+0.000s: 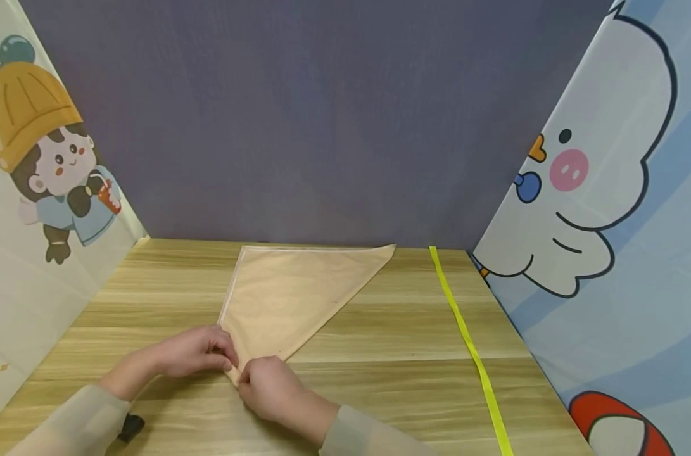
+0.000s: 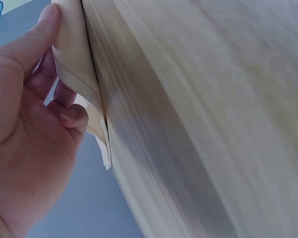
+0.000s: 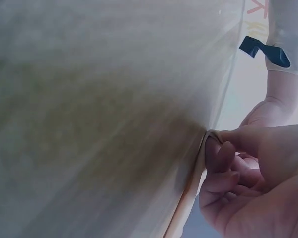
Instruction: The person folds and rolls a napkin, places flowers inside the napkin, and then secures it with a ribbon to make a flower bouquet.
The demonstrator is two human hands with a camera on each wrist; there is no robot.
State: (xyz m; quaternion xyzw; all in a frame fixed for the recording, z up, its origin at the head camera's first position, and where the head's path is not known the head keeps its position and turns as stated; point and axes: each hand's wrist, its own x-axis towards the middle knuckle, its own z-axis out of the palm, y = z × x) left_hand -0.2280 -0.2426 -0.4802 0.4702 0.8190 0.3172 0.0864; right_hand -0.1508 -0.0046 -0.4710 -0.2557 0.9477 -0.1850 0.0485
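A beige cloth [image 1: 299, 285], folded into a triangle with white-edged sides, lies on the wooden table [image 1: 379, 392]. Its near corner is between my two hands. My left hand [image 1: 194, 351] pinches the cloth's left edge close to that corner; in the left wrist view, thumb and fingers of this hand [image 2: 35, 124] hold a fold of the cloth [image 2: 72, 44]. Just to the right, my right hand [image 1: 273, 386] pinches the corner itself. The right wrist view has the right hand's fingertips [image 3: 221, 158] curled on the cloth edge, the left arm behind.
A yellow strip [image 1: 465, 335] runs along the table's right side. Dark grey wall [image 1: 322, 126] stands at the back, with cartoon-printed panels at left [image 1: 54, 209] and right [image 1: 596, 209]. A black object [image 1: 131, 428] shows by the left sleeve.
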